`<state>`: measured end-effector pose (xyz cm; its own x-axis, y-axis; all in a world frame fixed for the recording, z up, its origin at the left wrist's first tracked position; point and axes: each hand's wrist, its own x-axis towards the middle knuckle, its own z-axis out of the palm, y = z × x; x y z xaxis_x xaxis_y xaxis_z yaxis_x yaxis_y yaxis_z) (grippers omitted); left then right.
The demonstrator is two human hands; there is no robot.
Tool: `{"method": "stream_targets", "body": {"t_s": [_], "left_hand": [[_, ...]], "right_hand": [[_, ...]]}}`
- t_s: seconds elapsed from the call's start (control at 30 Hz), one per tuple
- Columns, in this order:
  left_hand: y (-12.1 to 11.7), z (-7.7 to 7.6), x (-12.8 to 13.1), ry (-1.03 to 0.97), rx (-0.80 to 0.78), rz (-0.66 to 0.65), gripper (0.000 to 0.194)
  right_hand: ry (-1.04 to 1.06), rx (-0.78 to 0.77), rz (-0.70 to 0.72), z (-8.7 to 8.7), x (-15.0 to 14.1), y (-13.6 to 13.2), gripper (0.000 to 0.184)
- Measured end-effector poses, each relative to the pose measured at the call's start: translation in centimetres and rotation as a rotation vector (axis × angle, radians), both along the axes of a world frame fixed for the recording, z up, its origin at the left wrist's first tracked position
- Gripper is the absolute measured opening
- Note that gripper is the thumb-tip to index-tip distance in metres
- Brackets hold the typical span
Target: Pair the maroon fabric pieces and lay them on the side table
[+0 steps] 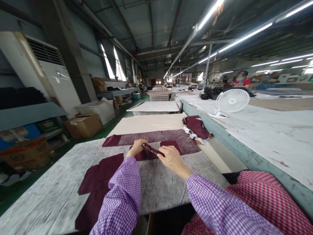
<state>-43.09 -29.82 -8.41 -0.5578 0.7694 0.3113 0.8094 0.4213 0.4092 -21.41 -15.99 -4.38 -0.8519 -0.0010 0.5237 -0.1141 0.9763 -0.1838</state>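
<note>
Left hand (pixel 137 147) and right hand (pixel 171 159) pinch maroon fabric (pixel 152 149)
Maroon panels (pixel 101 174) lie near left on the worktop (pixel 57 174).

from me, the left sleeve (pixel 124 189) hides some near-left burgundy cloth (pixel 97 178); the right hand (pixel 171 158), the strip's (pixel 152 149) end.

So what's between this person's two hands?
A maroon fabric piece spans from the left hand to the right hand, as the head view shows.
</note>
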Motion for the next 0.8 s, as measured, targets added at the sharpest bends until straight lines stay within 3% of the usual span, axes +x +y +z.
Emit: {"method": "stream_targets", "body": {"t_s": [0.17,0.3,0.4,0.57,0.67,0.8], "left_hand": [[-1.8,2.1,0.7,0.026,0.058,-0.025,0.044],[-2.7,3.3,1.7,0.064,0.086,0.0,0.037],[-2.9,3.6,1.9,0.096,0.114,-0.003,0.035],[-2.6,3.1,1.5,0.096,0.16,-0.02,0.043],[-2.2,3.1,1.6,0.055,0.117,0.026,0.041],[-2.4,3.9,1.6,0.041,0.061,0.054,0.039]], "right_hand": [[0.082,-0.161,0.031,2.0,1.3,0.8,0.011],[0.16,-0.324,0.088,3.8,2.5,1.1,0.01],[0.164,-0.411,0.101,5.7,3.4,1.3,0.013],[0.167,-0.697,0.13,8.4,5.0,3.2,0.019],[0.099,-0.95,0.19,8.9,5.7,4.9,0.028],[-0.156,-1.343,0.281,7.3,6.9,6.7,0.04]]}}
